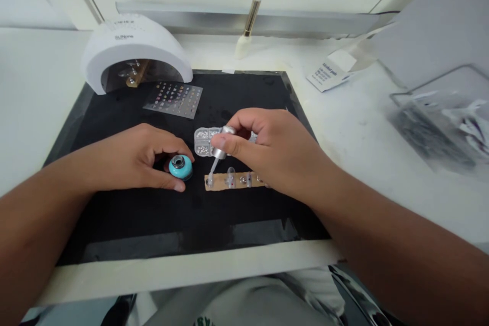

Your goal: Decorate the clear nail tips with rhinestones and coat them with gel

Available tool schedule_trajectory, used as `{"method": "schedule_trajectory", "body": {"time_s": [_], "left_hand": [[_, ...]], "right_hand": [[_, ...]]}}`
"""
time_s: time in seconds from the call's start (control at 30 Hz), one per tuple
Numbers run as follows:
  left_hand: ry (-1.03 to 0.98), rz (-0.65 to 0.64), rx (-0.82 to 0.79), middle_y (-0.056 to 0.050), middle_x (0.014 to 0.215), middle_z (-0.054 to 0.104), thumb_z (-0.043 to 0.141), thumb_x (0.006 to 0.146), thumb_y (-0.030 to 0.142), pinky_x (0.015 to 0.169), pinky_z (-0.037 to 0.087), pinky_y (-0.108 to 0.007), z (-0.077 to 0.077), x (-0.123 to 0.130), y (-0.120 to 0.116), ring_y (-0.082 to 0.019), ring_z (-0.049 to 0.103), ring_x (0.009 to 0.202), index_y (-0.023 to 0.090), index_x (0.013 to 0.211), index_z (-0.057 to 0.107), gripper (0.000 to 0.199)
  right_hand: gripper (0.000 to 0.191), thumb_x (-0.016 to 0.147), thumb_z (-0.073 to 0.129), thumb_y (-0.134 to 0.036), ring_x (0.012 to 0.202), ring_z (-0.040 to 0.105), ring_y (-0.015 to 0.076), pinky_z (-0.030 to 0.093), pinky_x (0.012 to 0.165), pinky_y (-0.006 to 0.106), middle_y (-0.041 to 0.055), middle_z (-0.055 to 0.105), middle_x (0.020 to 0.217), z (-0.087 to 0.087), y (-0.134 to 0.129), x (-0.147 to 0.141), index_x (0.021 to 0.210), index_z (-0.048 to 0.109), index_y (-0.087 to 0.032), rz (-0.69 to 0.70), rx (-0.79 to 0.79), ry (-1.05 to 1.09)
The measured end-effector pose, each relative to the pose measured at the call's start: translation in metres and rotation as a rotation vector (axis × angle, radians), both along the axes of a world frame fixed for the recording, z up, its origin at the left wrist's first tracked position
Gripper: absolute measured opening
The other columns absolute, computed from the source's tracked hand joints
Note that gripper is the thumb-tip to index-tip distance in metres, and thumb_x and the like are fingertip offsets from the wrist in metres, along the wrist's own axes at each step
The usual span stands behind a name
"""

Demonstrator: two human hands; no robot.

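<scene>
Left hand (pixel 130 159) grips uncapped teal bottle (pixel 180 167) on black mat (pixel 183 229). Right hand (pixel 277 153) pinches silver brush cap (pixel 219 153), brush tip at left end of tan strip of nail tips (pixel 233 181). Clear rhinestone case (pixel 203 141) just behind strip. UV nail lamp (pixel 133 51) sits farther back, tabletop (pixel 355 127) right of mat.

Far L on blk mat (pixel 214 219): wht UV nail lamp (pixel 133 46), opening toward me; sticker sheet (pixel 173 99) just R of it, on mat. On wht counter (pixel 367 188), far ctr: upright gold-capped brush (pixel 248 23). Far R: alcohol pad packet (pixel 328 75). R edge: clear bin (pixel 439 122), contents blurred.
</scene>
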State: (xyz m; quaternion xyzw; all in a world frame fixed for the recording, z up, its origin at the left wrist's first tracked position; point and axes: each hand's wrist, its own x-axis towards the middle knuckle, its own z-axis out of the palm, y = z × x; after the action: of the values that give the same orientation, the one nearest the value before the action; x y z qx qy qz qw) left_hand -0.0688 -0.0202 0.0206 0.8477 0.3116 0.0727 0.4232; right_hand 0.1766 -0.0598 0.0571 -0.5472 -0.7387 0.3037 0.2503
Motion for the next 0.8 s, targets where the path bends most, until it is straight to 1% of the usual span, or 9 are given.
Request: {"method": "schedule_trajectory", "body": {"time_s": [0.1,0.2,0.27,0.37,0.43,0.53,0.6,0.7,0.8], "left_hand": [[0.008,-0.002,-0.007,0.0,0.088,0.075,0.078,0.085,0.048,0.065,0.048,-0.025,-0.0011,-0.001,0.0001,-0.015,0.065,0.074,0.023,0.102,0.074,0.03],[0.005,-0.008,-0.002,0.001,0.088,0.074,0.078,0.085,0.047,0.066,0.048,-0.024,-0.0023,-0.0021,0.0001,-0.014,0.065,0.075,0.024,0.104,0.074,0.03],[0.0,-0.005,0.0,0.002,0.087,0.073,0.078,0.086,0.047,0.066,0.048,-0.024,-0.0026,-0.0024,-0.0001,-0.013,0.064,0.074,0.025,0.104,0.074,0.029],[-0.021,-0.011,0.005,0.003,0.085,0.071,0.078,0.086,0.046,0.064,0.047,-0.023,-0.0019,-0.0017,-0.0002,-0.012,0.063,0.072,0.025,0.102,0.074,0.027],[-0.041,-0.02,0.017,0.004,0.08,0.068,0.079,0.085,0.044,0.06,0.045,-0.022,-0.001,-0.0009,-0.0001,-0.01,0.059,0.067,0.025,0.097,0.073,0.023],[-0.051,-0.021,0.031,0.005,0.072,0.062,0.08,0.084,0.042,0.056,0.042,-0.022,0.0002,-0.0003,-0.0001,-0.009,0.054,0.062,0.024,0.09,0.071,0.021],[-0.042,-0.017,0.022,0.005,0.074,0.064,0.08,0.085,0.042,0.058,0.044,-0.022,0.0001,-0.0003,0.0,-0.01,0.056,0.064,0.024,0.092,0.072,0.021],[-0.029,-0.019,0.012,0.004,0.081,0.069,0.079,0.085,0.044,0.061,0.046,-0.022,-0.0011,-0.0005,0.0004,-0.011,0.06,0.068,0.024,0.098,0.073,0.024],[-0.007,-0.016,0.011,0.004,0.087,0.072,0.078,0.086,0.045,0.065,0.048,-0.023,-0.002,-0.0007,0.0008,-0.012,0.064,0.074,0.025,0.1,0.074,0.026]], "right_hand": [[0.029,0.09,0.072,-0.032,0.052,0.041,0.0068,0.025,0.056,0.028,-0.007,0.049,0.055,0.0003,0.0023,-0.0004,0.067,0.062,-0.016,-0.022,0.018,-0.012],[0.034,0.091,0.073,-0.036,0.051,0.039,0.0064,0.025,0.055,0.028,-0.0072,0.047,0.053,0.0014,0.0037,-0.0002,0.066,0.062,-0.016,-0.037,0.021,-0.015],[0.035,0.092,0.073,-0.038,0.049,0.037,0.0059,0.025,0.054,0.027,-0.0076,0.046,0.052,0.003,0.0033,0.0001,0.066,0.063,-0.016,-0.038,0.007,0.006],[0.035,0.091,0.073,-0.039,0.047,0.035,0.0052,0.024,0.05,0.026,-0.0083,0.045,0.052,0.0054,0.0014,0.0006,0.067,0.062,-0.016,-0.003,-0.045,0.046],[0.038,0.09,0.074,-0.043,0.047,0.036,0.0055,0.025,0.049,0.026,-0.0077,0.047,0.053,0.0058,0.0004,0.0012,0.066,0.06,-0.016,0.033,-0.073,0.042],[0.039,0.089,0.073,-0.044,0.052,0.043,0.0067,0.028,0.051,0.025,-0.0054,0.054,0.058,0.0043,0.0001,0.0028,0.066,0.061,-0.016,0.073,-0.059,0.011],[0.038,0.089,0.072,-0.044,0.054,0.047,0.0075,0.03,0.052,0.025,-0.0041,0.057,0.061,0.0027,0.0004,0.0038,0.068,0.062,-0.015,0.082,-0.039,-0.001],[0.038,0.09,0.071,-0.045,0.054,0.047,0.0075,0.031,0.051,0.025,-0.004,0.058,0.06,0.0011,0.0011,0.0042,0.068,0.063,-0.015,0.085,-0.016,-0.011],[0.034,0.09,0.072,-0.037,0.05,0.043,0.0059,0.028,0.049,0.024,-0.0063,0.053,0.055,0.0006,0.0024,0.0033,0.066,0.062,-0.015,0.068,-0.007,-0.012]]}}
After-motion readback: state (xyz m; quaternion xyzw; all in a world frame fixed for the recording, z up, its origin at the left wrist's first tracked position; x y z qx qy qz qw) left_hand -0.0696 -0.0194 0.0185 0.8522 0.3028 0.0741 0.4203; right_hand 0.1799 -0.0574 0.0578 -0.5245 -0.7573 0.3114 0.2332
